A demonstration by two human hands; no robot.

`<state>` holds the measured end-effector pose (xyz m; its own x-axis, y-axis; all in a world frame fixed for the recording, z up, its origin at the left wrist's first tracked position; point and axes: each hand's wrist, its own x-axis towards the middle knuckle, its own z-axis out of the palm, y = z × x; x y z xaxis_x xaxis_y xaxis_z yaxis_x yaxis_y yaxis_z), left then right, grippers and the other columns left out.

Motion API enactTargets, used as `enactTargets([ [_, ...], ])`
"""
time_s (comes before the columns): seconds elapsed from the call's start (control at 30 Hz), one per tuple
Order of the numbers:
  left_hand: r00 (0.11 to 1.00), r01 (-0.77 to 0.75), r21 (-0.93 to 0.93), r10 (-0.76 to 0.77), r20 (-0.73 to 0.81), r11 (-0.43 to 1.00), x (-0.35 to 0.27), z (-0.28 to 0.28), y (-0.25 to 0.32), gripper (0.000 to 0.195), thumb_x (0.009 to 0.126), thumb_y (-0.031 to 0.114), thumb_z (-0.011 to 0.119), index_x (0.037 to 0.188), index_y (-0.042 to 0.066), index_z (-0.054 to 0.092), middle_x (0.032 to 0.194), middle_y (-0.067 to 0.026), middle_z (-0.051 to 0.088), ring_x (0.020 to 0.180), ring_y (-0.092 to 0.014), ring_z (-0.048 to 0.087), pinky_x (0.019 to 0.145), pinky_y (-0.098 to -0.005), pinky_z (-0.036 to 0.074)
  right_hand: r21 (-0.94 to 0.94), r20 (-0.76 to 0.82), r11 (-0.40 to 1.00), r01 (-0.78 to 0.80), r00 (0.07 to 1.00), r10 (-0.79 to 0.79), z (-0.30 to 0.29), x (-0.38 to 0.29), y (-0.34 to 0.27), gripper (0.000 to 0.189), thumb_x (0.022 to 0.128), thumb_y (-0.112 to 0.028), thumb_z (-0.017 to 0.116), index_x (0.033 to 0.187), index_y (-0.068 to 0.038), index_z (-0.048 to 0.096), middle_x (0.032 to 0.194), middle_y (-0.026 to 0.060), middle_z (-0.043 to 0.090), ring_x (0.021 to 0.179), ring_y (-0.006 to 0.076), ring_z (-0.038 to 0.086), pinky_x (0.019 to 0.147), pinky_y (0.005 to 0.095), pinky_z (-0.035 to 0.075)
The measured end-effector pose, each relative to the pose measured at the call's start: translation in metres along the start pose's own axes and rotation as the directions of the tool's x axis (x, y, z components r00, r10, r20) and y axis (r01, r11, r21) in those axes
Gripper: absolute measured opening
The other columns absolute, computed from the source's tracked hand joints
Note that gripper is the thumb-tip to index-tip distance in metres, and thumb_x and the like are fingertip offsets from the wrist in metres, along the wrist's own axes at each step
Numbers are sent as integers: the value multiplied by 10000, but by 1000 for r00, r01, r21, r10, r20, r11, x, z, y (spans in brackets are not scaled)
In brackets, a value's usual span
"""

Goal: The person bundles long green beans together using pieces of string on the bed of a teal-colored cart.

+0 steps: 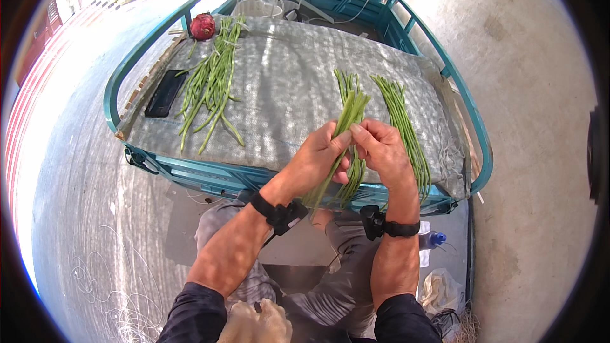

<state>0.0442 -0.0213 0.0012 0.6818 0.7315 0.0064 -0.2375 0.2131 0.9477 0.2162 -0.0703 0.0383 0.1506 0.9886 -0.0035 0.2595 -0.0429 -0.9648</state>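
Observation:
My left hand is closed round a bunch of long green beans, held upright and tilted above the cloth's near edge. Thumb and fingers of my right hand pinch at the same bunch beside the left thumb; whether they grip a bean or string cannot be told. Behind the hands more long beans lie over the edge. To the right is another loose row of long beans. Tied bundles of long beans lie at the left, next to a dark phone and a red dragon fruit.
A grey woven cloth covers the bed of a teal metal cart, with curved side rails. Thin white strings lie at its right edge. A white bucket stands behind. Lower right are a blue-capped bottle and a plastic bag.

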Motion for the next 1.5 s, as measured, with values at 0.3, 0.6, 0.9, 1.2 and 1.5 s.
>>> enactTargets([
  [0.3,997,70,192,-73,8,979,1,-10,1,354,1095,361,508,1129,22,602,753,15,533,569,-66,494,502,-235,400,-237,16,967,93,996,-92,3,1,-2,283,997,-271,652,873,-20,692,649,11,591,575,82,508,538,282,404],
  [0.6,965,1,-177,-47,-258,984,5,-18,5,314,1077,335,538,1047,23,559,684,48,405,536,-79,393,495,-265,344,-399,-503,914,73,816,-285,-34,26,50,197,949,-192,684,952,4,671,808,84,684,700,176,630,653,351,512],
  [0.9,965,-19,-218,-38,-259,976,6,-20,-1,322,1066,352,572,1056,31,543,723,27,468,535,-82,444,499,-255,373,-621,-310,778,-95,942,-132,-27,29,64,242,873,-237,739,897,0,696,807,183,695,762,342,679,724,447,531],
  [1.2,968,-15,-231,-44,-246,973,5,-21,-1,319,1068,355,573,1047,37,552,733,23,506,538,-67,466,487,-234,378,-681,-298,720,-134,949,-105,-20,30,66,341,833,-332,784,855,-5,690,788,189,700,774,375,684,729,463,534],
  [1.5,968,-7,-247,-55,-245,969,4,-22,-1,326,1063,376,583,1047,51,560,739,26,518,542,-64,480,487,-224,394,-710,-229,702,-49,960,-164,-3,32,59,258,811,-249,774,828,-8,682,794,188,710,778,381,687,737,470,538],
])
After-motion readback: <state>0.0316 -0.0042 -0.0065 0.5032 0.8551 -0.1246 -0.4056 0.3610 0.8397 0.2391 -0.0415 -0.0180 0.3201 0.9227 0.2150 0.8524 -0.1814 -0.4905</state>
